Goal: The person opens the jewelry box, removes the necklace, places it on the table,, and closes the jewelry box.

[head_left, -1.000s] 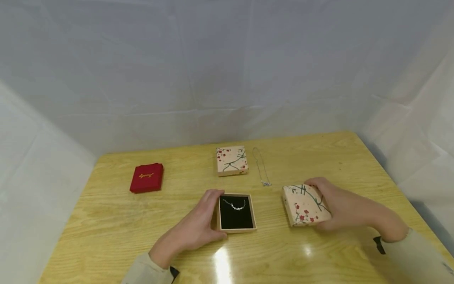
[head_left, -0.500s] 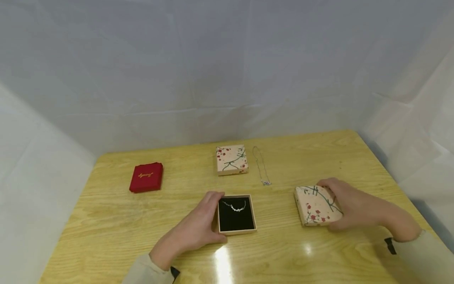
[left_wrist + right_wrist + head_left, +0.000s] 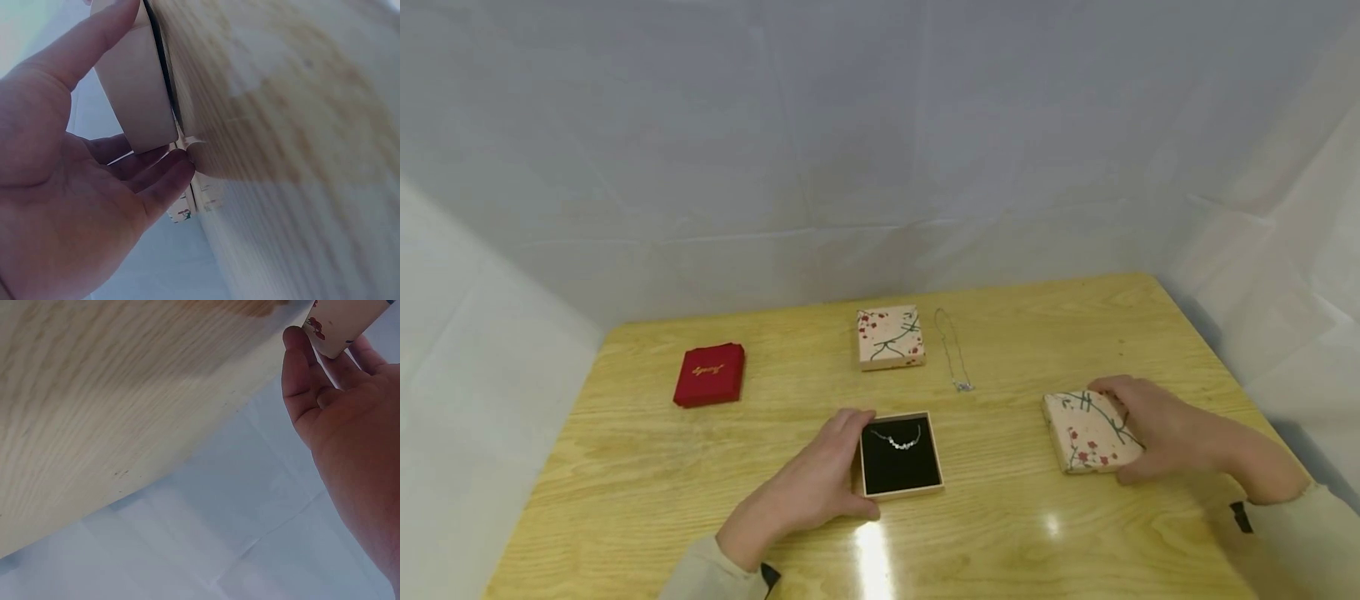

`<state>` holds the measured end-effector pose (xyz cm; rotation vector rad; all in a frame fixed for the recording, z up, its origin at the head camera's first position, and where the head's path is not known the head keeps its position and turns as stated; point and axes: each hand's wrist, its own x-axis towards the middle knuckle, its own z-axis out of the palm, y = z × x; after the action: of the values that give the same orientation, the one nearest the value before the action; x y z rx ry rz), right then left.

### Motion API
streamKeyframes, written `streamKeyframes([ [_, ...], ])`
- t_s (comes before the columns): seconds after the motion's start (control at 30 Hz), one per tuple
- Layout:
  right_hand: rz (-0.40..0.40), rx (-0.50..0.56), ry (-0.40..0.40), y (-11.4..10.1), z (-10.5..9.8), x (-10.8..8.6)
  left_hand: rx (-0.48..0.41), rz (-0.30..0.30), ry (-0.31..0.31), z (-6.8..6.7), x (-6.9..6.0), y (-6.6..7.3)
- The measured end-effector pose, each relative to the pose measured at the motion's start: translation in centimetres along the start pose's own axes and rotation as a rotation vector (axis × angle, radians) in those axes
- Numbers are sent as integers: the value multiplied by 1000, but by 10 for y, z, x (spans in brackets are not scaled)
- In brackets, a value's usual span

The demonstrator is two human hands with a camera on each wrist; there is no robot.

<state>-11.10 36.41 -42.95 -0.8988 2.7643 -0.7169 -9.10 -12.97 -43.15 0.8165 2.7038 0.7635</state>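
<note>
An uncovered square box [image 3: 901,493] with a black lining stands near the middle front; a silver chain [image 3: 904,445] with small stones lies on the lining. The left hand [image 3: 811,482] grips this box by its left side, thumb at the near corner; the left wrist view shows the hand [image 3: 94,175] around the plain box wall [image 3: 134,87]. At the right, the right hand [image 3: 1180,433] holds a floral-patterned lid [image 3: 1092,433] from its right side. In the right wrist view the fingers [image 3: 303,381] touch the patterned piece [image 3: 350,325].
A second floral box [image 3: 891,336] stands at the back middle of the wooden table [image 3: 760,517]. Just right of it lies a thin necklace [image 3: 962,386] with a pendant. A red box [image 3: 710,375] with gold lettering sits at the left. White cloth [image 3: 850,150] hangs behind.
The right hand has moved to the right with the floral lid. The left hand and the uncovered box have hardly shifted.
</note>
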Motion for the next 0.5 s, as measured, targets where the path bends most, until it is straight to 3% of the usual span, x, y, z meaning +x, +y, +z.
streamKeyframes([
  [0.17, -20, -18, 12, 6, 1, -2, -4, -11, -11, 0, 0, 1],
  [0.5, 34, 24, -26, 9, 1, -5, 15, -5, -14, -1, 0, 1],
])
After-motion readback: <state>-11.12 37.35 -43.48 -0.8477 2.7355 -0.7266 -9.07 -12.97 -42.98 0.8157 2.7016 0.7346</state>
